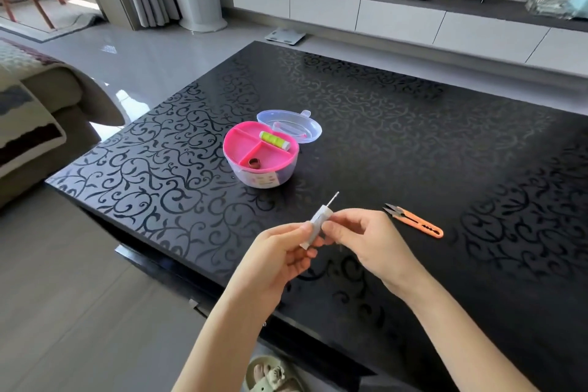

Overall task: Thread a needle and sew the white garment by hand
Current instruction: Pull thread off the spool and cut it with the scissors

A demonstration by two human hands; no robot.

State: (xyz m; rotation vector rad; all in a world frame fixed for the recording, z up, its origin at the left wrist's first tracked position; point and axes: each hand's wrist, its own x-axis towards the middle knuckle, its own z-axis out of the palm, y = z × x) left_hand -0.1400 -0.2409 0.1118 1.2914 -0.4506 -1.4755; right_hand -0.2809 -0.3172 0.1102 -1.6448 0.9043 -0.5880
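Observation:
My left hand (283, 248) grips the lower end of a small clear needle tube (318, 219), held above the black patterned table (413, 137). Needles (334, 199) stick out of the tube's top. My right hand (359, 239) pinches the tube's upper part with thumb and fingertips. A round sewing box with a pink tray (261, 153) stands behind the hands, holding a spool of yellow-green thread (274, 140) and a small metal thimble (253, 163). No white garment is in view.
The box's clear lid (292, 126) lies just behind it. Orange thread snips (413, 220) lie to the right of my right hand. A sofa (38, 111) stands at the left, a TV cabinet (381, 13) beyond the table. A slippered foot (270, 375) shows below the table edge.

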